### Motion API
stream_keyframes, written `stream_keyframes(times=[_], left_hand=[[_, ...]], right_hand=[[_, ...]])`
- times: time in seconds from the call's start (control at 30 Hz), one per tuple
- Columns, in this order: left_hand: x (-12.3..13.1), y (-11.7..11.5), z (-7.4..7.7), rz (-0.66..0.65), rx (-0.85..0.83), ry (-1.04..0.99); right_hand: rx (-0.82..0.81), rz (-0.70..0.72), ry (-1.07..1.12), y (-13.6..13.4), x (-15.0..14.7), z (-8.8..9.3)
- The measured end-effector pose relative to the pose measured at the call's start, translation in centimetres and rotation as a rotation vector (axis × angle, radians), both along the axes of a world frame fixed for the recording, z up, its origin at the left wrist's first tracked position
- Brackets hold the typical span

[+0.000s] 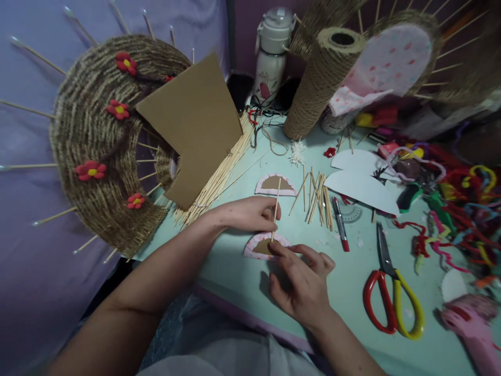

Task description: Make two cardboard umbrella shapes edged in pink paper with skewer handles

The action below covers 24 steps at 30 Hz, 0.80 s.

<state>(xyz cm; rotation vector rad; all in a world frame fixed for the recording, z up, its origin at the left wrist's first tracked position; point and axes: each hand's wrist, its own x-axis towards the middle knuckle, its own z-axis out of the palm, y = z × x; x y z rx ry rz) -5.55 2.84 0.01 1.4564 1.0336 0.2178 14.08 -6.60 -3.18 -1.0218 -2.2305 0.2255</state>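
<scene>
My left hand (254, 213) pinches a thin wooden stick (276, 201) between thumb and fingers. The stick's lower end meets a half-round cardboard piece (262, 246) edged with pink dotted cloth. Over that end press the fingertips of my right hand (299, 274), its fingers stretched out and thumb apart. Just beyond, a second half-round piece (270, 191) with the same cloth edge lies flat, the stick's upper end over it. Several short sticks (321, 201) lie loose to the right of my hands.
Scissors (387, 284) and a red-capped pen (341, 224) lie at right, beside white paper shapes (364, 190) and tangled pipe cleaners (469, 203). Brown cardboard (195, 125) covers long sticks at left, near a woven twine fan (90, 130). A twine roll (321, 83) and bottle (270, 62) stand behind.
</scene>
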Motion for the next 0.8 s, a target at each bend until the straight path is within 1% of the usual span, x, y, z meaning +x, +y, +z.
stream_keyframes(times=[0.17, 0.43, 0.67, 0.8], left_hand=[[-0.04, 0.02, -0.28, 0.007, 0.002, -0.029], [0.03, 0.1, 0.27, 0.012, -0.021, -0.017], [-0.01, 0.06, 0.21, 0.023, -0.043, -0.052], [0.01, 0.05, 0.21, 0.03, -0.036, -0.034]], right_hand=[[-0.009, -0.002, -0.005, 0.03, -0.02, 0.0], [-0.004, 0.002, 0.008, 0.0, 0.02, 0.02], [0.005, 0.012, 0.019, 0.01, 0.08, -0.04], [0.009, 0.007, 0.018, 0.06, 0.01, 0.01]])
